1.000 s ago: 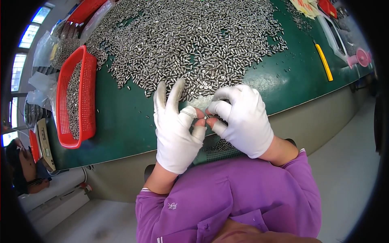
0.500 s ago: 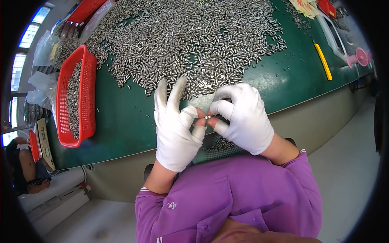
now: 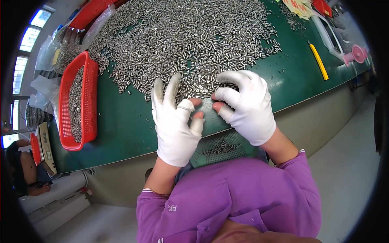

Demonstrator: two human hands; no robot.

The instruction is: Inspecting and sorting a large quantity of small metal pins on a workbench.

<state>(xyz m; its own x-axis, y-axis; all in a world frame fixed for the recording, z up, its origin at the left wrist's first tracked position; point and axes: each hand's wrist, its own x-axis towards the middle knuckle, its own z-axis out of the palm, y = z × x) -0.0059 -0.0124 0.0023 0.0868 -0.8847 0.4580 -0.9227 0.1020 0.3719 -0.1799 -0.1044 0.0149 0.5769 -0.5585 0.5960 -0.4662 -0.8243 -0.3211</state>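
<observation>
Both hands wear white gloves with bare fingertips. My left hand (image 3: 174, 123) is over the near edge of the green table (image 3: 121, 121), three fingers spread upward, thumb and forefinger pinching a small metal part (image 3: 187, 108). My right hand (image 3: 246, 106) is a little to its right, fingers bent and apart, with nothing visible between them. Its fingertips rest at the near fringe of a big heap of small metal parts (image 3: 190, 36). Below the hands a green perforated basket (image 3: 221, 149) holds a few such parts.
A red plastic basket (image 3: 91, 101) filled with metal parts lies at the table's left. A yellow bar-shaped tool (image 3: 319, 61) and a pink object (image 3: 356, 53) are at the far right. Clear plastic bags (image 3: 46, 56) sit at the back left.
The hands, pressed together around a small part before, have drawn apart. My right hand has shifted right and let go; the part stays in my left fingers.
</observation>
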